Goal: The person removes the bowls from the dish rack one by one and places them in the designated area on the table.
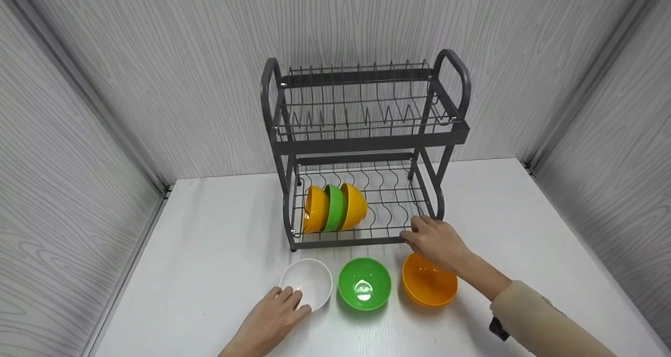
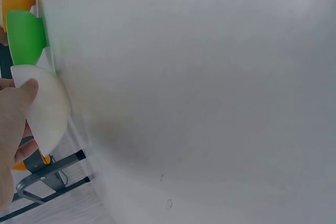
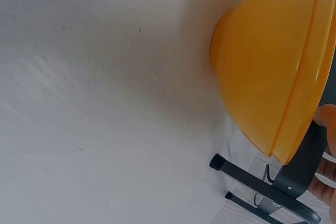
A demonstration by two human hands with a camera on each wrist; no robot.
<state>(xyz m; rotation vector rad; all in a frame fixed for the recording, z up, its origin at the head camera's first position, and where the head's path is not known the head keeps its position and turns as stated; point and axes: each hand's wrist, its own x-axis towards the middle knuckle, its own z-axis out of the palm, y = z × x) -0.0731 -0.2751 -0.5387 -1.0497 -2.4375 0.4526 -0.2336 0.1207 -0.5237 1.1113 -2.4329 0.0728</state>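
Note:
On the left, my left hand (image 1: 275, 315) pinches the near rim of a white bowl (image 1: 313, 279); its thumb presses the outer wall in the left wrist view (image 2: 44, 108). A green bowl (image 1: 364, 283) stands upright beside it, and an orange bowl (image 1: 430, 283) is at the right. My right hand (image 1: 437, 244) reaches over the orange bowl, its curled fingers and thumb gripping the front rail of the dark dish rack (image 1: 346, 243) near its right corner. That hand partly covers the orange bowl's far rim.
On the rack's lower tier, at the left, an orange bowl (image 1: 316, 210), a green bowl (image 1: 334, 208) and a yellow-orange bowl (image 1: 355, 207) stand on edge. Wire dividers line the upper tier (image 1: 361, 113). Wood-grain panels (image 1: 209, 74) enclose the white table (image 1: 209, 273).

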